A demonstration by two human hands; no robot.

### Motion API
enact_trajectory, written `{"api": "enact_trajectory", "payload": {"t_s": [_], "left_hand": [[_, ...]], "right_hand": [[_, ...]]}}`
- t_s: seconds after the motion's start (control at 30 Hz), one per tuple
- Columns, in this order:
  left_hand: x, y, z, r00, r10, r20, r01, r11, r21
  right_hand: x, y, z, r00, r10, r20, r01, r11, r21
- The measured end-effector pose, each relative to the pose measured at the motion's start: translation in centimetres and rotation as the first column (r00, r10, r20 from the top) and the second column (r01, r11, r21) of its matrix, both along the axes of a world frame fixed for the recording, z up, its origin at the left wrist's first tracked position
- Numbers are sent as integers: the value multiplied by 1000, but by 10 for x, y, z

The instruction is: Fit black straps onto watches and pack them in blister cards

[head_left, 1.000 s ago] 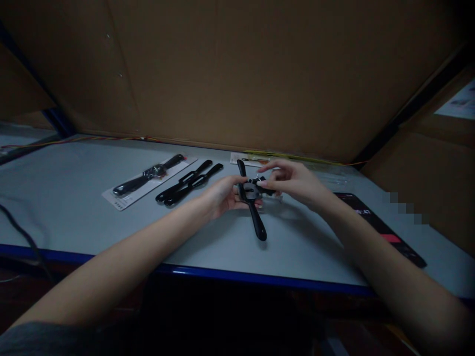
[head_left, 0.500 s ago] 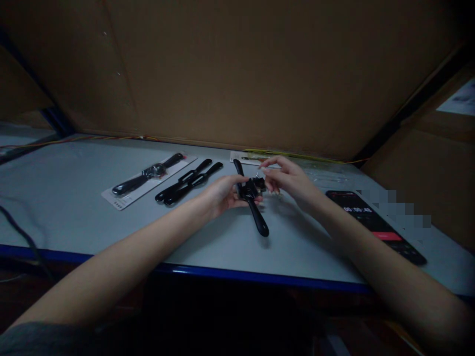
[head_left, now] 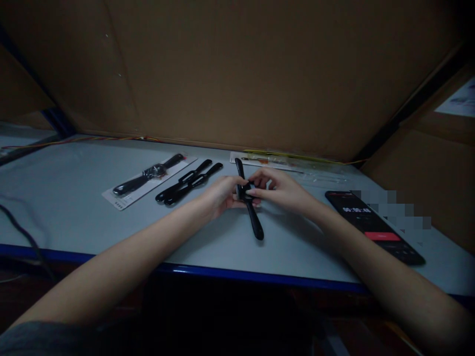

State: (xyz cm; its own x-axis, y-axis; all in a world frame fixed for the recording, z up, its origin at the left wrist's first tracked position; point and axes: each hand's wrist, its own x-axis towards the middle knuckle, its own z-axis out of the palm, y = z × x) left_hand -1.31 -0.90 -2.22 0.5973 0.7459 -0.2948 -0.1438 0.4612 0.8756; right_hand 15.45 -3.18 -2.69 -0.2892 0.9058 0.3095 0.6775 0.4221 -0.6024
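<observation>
A black watch strap (head_left: pixel 253 217) with a watch body at its middle lies lengthwise on the grey table (head_left: pixel 67 198). My left hand (head_left: pixel 221 194) grips the strap's middle from the left, fingers curled round it. My right hand (head_left: pixel 279 190) meets it from the right, fingertips pinched on the watch body at the same spot. The watch body is mostly hidden by my fingers.
Two empty black straps (head_left: pixel 187 181) lie left of my hands, and a packaged watch on a white card (head_left: pixel 146 179) lies further left. A phone (head_left: pixel 373 225) with a lit screen rests at the right. Clear plastic bags (head_left: pixel 297 165) lie by the cardboard wall. A dark cable (head_left: pixel 22 232) crosses the left edge.
My right hand has come down from above the watch body and closed its fingertips on it. The strap has shifted slightly; the left hand keeps its grip.
</observation>
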Motion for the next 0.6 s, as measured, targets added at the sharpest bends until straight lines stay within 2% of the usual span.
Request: {"api": "enact_trajectory", "payload": {"t_s": [0.13,0.23,0.37,0.47,0.53,0.6], "left_hand": [[1,-2,-1,999,-40,-14,41,999,4],[1,-4,0,999,-52,6,52,999,-10],[1,-2,0,999,-52,7,52,997,-55],[0,0,0,998,-68,12,69,994,-87],[0,2,0,995,-94,17,96,991,-96],[-1,3,0,990,-140,5,140,985,-97]], "right_hand": [[6,7,-5,984,-21,-176,6,996,-85],[13,12,-6,953,-63,-297,40,996,-84],[19,14,-2,949,-95,-300,76,994,-76],[20,8,7,918,-108,-381,83,993,-81],[21,2,15,910,-92,-404,57,994,-97],[21,-4,22,937,-29,-347,-21,990,-138]]}}
